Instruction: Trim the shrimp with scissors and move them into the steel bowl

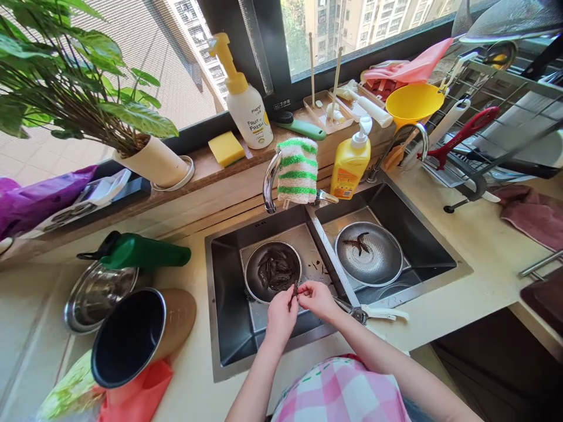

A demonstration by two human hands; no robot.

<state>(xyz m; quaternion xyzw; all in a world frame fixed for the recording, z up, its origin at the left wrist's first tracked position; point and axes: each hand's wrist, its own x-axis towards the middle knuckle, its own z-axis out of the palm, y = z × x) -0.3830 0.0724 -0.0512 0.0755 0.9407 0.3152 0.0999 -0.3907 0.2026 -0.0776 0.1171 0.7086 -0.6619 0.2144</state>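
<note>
My left hand [282,312] and my right hand [318,299] meet over the near rim of a round metal bowl [249,288] in the left sink basin. Both hands are closed in a pinch on a small dark brown strip [295,289], mostly hidden by the fingertips. Inside the bowl lies a heap of dark brown, wet-looking, elongated pieces [278,268]; their kind cannot be made out. Some dark scraps [317,266] lie on the basin floor to the right. In the right basin, a shallow round metal pan [376,266] holds several thin dark strips [358,242].
White-handled shears [382,313] rest on the sink's front edge. A striped cloth [298,170] hangs over the faucet [268,190]. A yellow bottle [350,167] stands behind the sink. At left are a dark-lined pot [180,316] and green bottle [149,251]; at right, a dish rack [501,140].
</note>
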